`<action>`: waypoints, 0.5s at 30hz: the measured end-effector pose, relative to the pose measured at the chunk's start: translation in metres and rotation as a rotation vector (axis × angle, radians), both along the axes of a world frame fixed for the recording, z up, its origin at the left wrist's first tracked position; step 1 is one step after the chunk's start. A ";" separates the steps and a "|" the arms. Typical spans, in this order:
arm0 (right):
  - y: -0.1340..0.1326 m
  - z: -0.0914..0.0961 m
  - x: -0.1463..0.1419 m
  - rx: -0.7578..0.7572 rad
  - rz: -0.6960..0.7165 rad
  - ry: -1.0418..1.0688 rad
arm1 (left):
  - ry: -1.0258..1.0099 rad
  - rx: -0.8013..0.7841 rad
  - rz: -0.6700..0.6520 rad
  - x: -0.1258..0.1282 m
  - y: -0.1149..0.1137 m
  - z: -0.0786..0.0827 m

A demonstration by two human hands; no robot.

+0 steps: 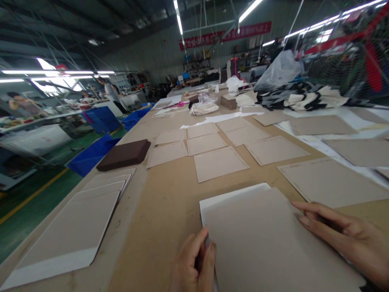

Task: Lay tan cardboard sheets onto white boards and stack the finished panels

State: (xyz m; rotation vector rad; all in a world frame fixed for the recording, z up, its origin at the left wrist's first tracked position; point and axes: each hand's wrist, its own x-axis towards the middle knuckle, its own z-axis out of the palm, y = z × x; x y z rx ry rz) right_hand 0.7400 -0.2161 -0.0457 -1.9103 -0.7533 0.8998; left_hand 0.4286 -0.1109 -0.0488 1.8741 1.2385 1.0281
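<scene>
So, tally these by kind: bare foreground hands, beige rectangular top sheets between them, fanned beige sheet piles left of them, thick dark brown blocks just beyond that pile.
Bare hands (left hand, right hand): 2
Beige top sheet: 1
Fanned beige pile: 1
Dark brown block: 1
Total: 5

We have the near panel (252,243) on the desk (158,227), our left hand (194,259) at its left edge and our right hand (337,235) at its right. Left of the near panel we see overlapping sheets (69,219); beyond it to the left, a block (124,155). Straight beyond it, we find loose panels (220,163) spread in rows. Far beyond it to the right lies a fabric heap (304,95). Well left of it, past the desk, bins (91,156) stand on the floor (42,198).
</scene>
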 end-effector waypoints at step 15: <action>0.035 -0.006 -0.004 0.008 0.026 -0.150 | 0.164 0.152 -0.005 0.003 0.021 -0.006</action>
